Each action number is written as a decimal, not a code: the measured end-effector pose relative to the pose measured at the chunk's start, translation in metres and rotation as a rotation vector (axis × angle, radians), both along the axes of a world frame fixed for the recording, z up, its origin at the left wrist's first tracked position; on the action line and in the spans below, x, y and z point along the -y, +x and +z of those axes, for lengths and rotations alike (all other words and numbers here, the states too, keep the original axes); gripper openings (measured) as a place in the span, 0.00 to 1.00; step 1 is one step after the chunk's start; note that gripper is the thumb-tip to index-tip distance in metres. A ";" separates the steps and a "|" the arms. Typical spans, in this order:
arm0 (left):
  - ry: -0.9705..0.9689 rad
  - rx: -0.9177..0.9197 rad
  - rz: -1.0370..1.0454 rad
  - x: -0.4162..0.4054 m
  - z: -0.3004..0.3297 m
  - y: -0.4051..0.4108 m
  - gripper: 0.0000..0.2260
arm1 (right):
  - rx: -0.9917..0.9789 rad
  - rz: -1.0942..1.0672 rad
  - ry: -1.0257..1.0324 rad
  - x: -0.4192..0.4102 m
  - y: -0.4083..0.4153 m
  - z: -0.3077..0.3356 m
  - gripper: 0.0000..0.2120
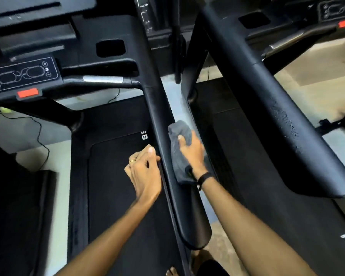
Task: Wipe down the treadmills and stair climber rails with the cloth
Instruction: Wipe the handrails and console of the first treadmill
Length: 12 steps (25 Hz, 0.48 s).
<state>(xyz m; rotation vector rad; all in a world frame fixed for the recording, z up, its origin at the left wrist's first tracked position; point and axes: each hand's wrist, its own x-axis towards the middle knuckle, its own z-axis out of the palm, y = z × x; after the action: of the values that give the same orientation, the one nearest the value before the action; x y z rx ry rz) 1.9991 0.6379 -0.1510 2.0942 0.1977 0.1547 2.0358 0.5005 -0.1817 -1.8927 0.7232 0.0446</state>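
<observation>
Both hands are working at the long black side rail [167,156] of the nearer treadmill: the right hand [191,152] is gripping a grey cloth [179,148], its thumb lying across the top of the fabric and its fingers curling round the far side, pressing it against the outer face of the rail. The cloth is looking soft and matte, bunched into a lumpy wad at its upper end and trailing down in a wrinkled fold to the wrist, where a dark band [204,177] is circling the arm. The left hand [144,172] is resting against the rail's inner edge, fingers loosely bent and holding nothing, a gold ring [132,160] showing on one finger. The rail itself is appearing smooth and slightly glossy, a padded bar tapering to a rounded end toward the viewer. Below it the running belt [116,186] is lying flat, dull black with rounded corners and white lettering near its upper edge. At the upper left a console panel [22,75] is showing white outlined buttons, with a red rectangular tab [27,94] just beneath. To the right, the second treadmill's rail [287,120] is stretching wide and rounded, its surface speckled with small droplets.
</observation>
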 end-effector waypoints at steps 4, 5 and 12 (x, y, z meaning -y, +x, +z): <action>0.110 -0.002 -0.051 -0.002 0.002 0.014 0.23 | -0.040 -0.150 0.524 0.020 -0.015 -0.016 0.06; 0.127 -0.004 -0.079 -0.003 0.004 0.017 0.23 | -0.113 -0.156 0.513 0.020 -0.031 -0.015 0.07; 0.057 0.014 -0.150 0.006 0.005 0.061 0.14 | -0.329 0.038 -0.350 -0.042 -0.112 0.026 0.34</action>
<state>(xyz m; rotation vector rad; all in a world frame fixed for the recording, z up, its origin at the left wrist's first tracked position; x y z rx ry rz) 2.0605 0.6322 -0.1459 2.1547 0.0274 0.0852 1.9240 0.5421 -0.1553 -2.2628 0.9654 0.2744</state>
